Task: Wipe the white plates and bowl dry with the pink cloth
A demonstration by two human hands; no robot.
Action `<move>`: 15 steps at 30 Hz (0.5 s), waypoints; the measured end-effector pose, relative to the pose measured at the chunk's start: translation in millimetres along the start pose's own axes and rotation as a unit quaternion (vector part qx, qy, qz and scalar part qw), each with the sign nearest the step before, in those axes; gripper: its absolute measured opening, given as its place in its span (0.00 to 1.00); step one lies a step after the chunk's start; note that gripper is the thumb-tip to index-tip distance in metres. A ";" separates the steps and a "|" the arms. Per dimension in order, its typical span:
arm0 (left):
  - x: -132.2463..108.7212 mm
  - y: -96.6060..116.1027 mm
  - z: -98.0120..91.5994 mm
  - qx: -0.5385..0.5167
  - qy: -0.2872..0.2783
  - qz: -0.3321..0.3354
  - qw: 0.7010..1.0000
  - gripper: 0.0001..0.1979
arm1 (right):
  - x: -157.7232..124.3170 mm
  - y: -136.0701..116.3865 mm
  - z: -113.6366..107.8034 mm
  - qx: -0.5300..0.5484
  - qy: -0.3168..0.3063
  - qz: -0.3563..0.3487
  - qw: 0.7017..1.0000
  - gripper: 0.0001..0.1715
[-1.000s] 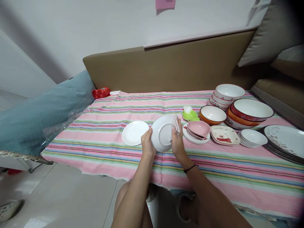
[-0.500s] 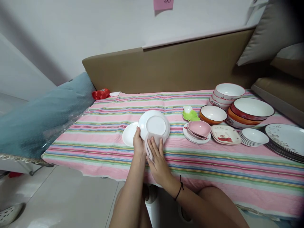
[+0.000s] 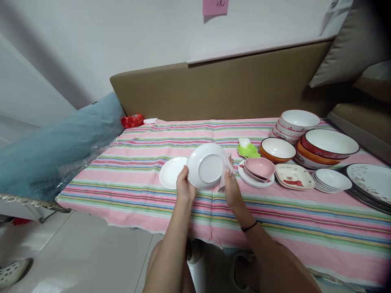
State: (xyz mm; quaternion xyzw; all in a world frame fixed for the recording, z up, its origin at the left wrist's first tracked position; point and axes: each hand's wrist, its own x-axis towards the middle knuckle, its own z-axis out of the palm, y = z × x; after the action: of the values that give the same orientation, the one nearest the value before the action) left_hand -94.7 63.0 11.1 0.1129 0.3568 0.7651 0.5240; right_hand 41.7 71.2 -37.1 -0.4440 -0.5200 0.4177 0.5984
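A white plate (image 3: 210, 167) is held up with its underside and foot ring turned toward me. My left hand (image 3: 185, 185) grips its left rim, thumb on the underside. At the right rim, my right hand (image 3: 232, 188) is closed on a pale pink cloth (image 3: 226, 169), which is folded over the plate's edge; the fingers behind are partly hidden. Another white plate (image 3: 171, 173) lies on the striped cloth just left of the held one, partly covered by it and my left hand.
On the striped tablecloth (image 3: 128, 162), pink bowls (image 3: 259, 166), a green leaf-shaped dish (image 3: 248, 149), bear plates (image 3: 293, 176), small white dishes (image 3: 332, 179), stacked bowls (image 3: 331, 142) and large plates (image 3: 371, 183) stand at right. A red bundle (image 3: 132, 121) lies back left.
My right hand and the cloth have moved from the middle of the plate's underside to its right rim. The plate has shifted slightly right and tilted.
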 end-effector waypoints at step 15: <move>-9.1 -16.4 -0.1 0.217 -0.099 0.059 0.969 0.08 | 16.7 -39.5 -37.0 -0.124 0.141 0.007 0.982 0.28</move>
State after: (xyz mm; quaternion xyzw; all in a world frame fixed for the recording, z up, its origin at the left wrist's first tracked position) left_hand -79.0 58.2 2.0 0.3195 0.4536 0.6838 0.4739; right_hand 81.8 73.5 2.8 -0.5726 -0.4752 0.2876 0.6031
